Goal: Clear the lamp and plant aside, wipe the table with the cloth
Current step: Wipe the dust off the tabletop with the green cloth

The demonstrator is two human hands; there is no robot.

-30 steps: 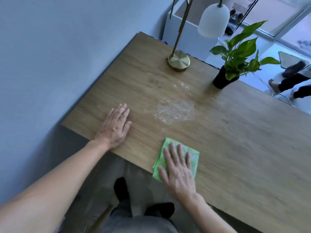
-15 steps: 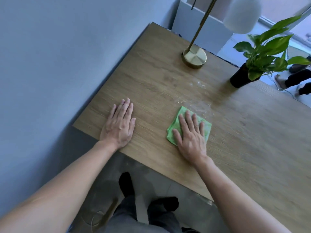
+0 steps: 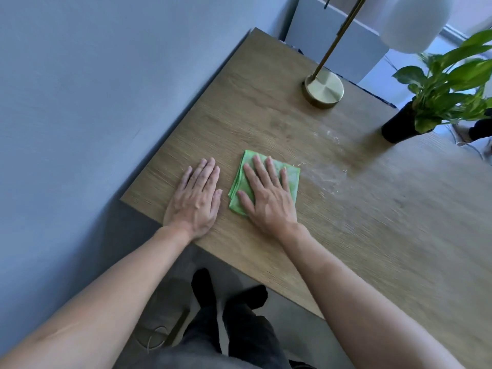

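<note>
A folded green cloth (image 3: 292,177) lies flat on the wooden table (image 3: 372,227). My right hand (image 3: 269,198) presses down on it with the fingers spread. My left hand (image 3: 197,198) rests palm down on the bare wood just left of the cloth, holding nothing. A thin wet smear (image 3: 326,179) marks the wood right of the cloth. The brass lamp base (image 3: 323,89) stands at the far edge, its white shade (image 3: 415,20) overhead. The leafy plant (image 3: 447,83) in a black pot (image 3: 396,127) stands at the far right.
A blue-grey wall (image 3: 106,102) runs along the table's left side. A white cabinet (image 3: 332,38) stands behind the far edge. My feet in black socks (image 3: 202,288) are on the floor below the near edge.
My right hand slid the cloth from the near edge up over the wet patch, then left beside my left hand. The patch is thinner and smeared. My left hand stayed put.
</note>
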